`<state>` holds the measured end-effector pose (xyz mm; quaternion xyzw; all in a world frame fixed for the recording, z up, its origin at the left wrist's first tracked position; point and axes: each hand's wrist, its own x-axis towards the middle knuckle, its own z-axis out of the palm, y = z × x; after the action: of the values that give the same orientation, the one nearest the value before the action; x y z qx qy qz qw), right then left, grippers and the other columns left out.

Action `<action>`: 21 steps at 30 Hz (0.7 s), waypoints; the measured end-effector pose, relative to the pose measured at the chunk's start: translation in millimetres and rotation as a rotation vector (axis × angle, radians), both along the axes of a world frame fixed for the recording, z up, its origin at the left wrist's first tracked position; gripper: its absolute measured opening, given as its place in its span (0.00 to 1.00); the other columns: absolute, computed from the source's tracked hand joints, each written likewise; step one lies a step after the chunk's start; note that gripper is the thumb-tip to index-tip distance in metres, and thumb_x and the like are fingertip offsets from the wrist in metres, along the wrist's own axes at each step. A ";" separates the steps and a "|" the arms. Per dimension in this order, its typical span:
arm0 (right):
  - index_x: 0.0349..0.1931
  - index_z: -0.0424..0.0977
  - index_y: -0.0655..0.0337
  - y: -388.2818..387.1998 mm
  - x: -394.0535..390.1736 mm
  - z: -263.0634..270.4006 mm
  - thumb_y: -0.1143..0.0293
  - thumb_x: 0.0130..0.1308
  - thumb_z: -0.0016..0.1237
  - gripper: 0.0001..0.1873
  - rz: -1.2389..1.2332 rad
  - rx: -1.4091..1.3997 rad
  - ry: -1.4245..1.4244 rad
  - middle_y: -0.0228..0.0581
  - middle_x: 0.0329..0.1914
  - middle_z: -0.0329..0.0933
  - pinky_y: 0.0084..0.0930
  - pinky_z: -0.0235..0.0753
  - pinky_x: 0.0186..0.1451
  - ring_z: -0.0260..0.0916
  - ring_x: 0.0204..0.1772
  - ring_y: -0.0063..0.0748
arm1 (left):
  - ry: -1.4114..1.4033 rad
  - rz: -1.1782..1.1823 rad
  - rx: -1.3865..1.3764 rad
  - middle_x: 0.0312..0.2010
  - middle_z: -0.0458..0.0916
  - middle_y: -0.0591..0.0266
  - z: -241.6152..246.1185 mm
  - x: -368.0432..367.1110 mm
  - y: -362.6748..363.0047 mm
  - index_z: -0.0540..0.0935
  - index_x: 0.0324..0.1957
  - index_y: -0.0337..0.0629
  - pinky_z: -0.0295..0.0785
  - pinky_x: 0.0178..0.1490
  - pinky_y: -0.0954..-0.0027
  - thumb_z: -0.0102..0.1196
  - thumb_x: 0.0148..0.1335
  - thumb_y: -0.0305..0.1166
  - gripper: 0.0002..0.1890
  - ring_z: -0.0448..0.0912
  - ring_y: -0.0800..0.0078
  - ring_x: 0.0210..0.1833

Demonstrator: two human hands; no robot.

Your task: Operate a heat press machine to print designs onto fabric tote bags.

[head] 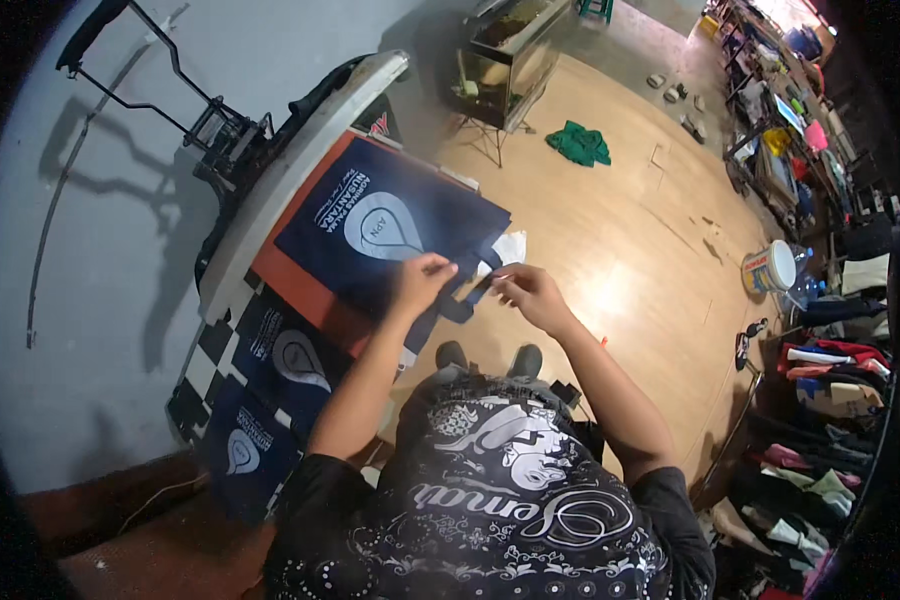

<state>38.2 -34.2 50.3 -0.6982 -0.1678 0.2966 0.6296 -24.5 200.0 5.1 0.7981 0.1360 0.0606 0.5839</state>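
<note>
A navy fabric bag (pixel 322 232) with a pale teardrop print and white lettering lies flat on an orange-red board (pixel 285 262). My left hand (pixel 424 283) is over its near edge, thumb and forefinger close together. To the right, my right hand (pixel 529 295) has its fingertips bunched beside the bag's dark looped strap (pixel 457 309). Whether either hand pinches the strap or a thin thread is too small to tell. A white scrap (pixel 508 249) shows just beyond the right hand, under the strap.
A heat press machine with a long handle (pixel 225 131) stands at the left wall. More printed navy bags (pixel 244 442) lie on a checkered surface (pixel 202 375). A glass tank (pixel 506 82), green cloth (pixel 579 142) and white bucket (pixel 769 268) stand about the floor. Clothes pile (pixel 832 367) at right.
</note>
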 end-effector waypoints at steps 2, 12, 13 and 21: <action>0.48 0.79 0.67 8.0 -5.9 -23.5 0.67 0.72 0.48 0.13 0.136 -0.064 0.165 0.36 0.37 0.83 0.22 0.76 0.40 0.77 0.35 0.23 | 0.034 0.014 0.001 0.26 0.83 0.66 -0.2 -7.1 3.0 0.84 0.36 0.31 0.70 0.33 0.76 0.64 0.63 0.32 0.11 0.76 0.84 0.29; 0.42 0.76 0.68 15.3 -22.0 -53.6 0.69 0.68 0.54 0.10 -0.053 -0.185 -0.002 0.38 0.30 0.80 0.23 0.74 0.33 0.76 0.30 0.24 | -0.024 0.101 0.048 0.23 0.79 0.68 44.1 -76.2 16.3 0.80 0.28 0.36 0.68 0.32 0.77 0.56 0.70 0.34 0.15 0.75 0.84 0.28; 0.41 0.75 0.67 19.6 -23.2 -48.5 0.69 0.68 0.54 0.10 -0.142 -0.203 -0.274 0.38 0.29 0.80 0.23 0.73 0.32 0.75 0.28 0.24 | 0.096 0.109 0.015 0.21 0.78 0.69 49.8 -94.9 18.4 0.80 0.27 0.36 0.68 0.31 0.77 0.56 0.70 0.35 0.15 0.74 0.84 0.26; 0.39 0.79 0.61 88.2 -49.8 1.1 0.79 0.54 0.57 0.11 0.278 0.000 -0.589 0.43 0.31 0.80 0.32 0.78 0.36 0.79 0.32 0.40 | 0.670 0.185 -0.310 0.30 0.83 0.64 -50.7 -175.9 3.0 0.81 0.39 0.37 0.74 0.28 0.70 0.52 0.72 0.47 0.19 0.80 0.76 0.28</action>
<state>-11.5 53.9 51.5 -0.7245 -0.4365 0.1649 0.5073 -200.3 203.0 -45.5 0.6600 0.3985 -0.1725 0.6131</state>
